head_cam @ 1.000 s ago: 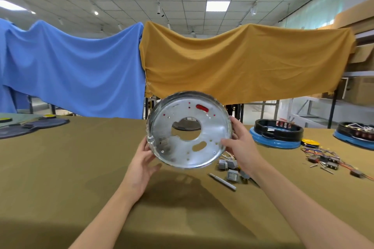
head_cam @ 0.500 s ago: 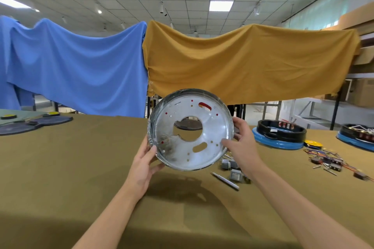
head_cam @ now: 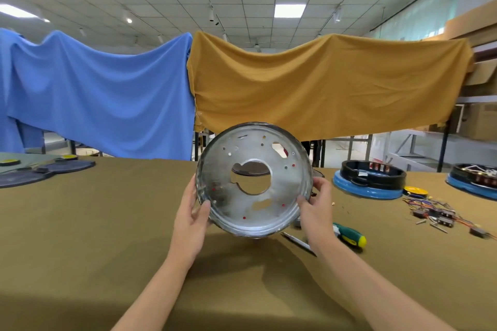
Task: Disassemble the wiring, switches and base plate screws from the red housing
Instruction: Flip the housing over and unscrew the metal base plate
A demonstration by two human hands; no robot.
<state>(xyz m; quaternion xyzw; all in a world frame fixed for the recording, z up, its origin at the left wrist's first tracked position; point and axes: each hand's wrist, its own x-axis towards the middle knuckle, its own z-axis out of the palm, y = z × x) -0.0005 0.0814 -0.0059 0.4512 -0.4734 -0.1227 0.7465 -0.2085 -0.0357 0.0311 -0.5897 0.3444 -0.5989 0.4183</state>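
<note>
Both hands hold a round metal base plate [head_cam: 254, 180] upright above the desk [head_cam: 94, 223], flat face toward the camera. Left hand [head_cam: 191, 220]: grip on the plate's lower-left rim, thumb over the front face, other fingers behind the edge. Right hand [head_cam: 317, 209]: grip on the lower-right rim, thumb on the front, fingers curled round the back. Plate: silver, dished, w/ a large central opening [head_cam: 251, 177], an oblong slot [head_cam: 262, 204] below it, another cut-out [head_cam: 279, 148] at upper right, and several small holes, some showing red. Whether the red housing sits behind the plate cannot be told. Just beside the right wrist, on the desk: a screwdriver w/ green-and-yellow handle [head_cam: 349, 235] and a thin metal rod [head_cam: 297, 242], partly hidden by the forearm. Further right: a tangle of loose wires and small switches [head_cam: 441, 215], a yellow disc [head_cam: 415, 191], and a black ring on a blue base [head_cam: 372, 179]; a second such unit [head_cam: 476, 179] at the frame's right edge. Far left of the desk: dark flat pads [head_cam: 45, 170] w/ a yellow disc [head_cam: 9, 161] near them. Desk covered in olive-brown cloth. Behind: a blue cloth [head_cam: 102, 97] and a mustard cloth [head_cam: 322, 83] hung side by side; shelving w/ cardboard boxes [head_cam: 481, 121] at right.
</note>
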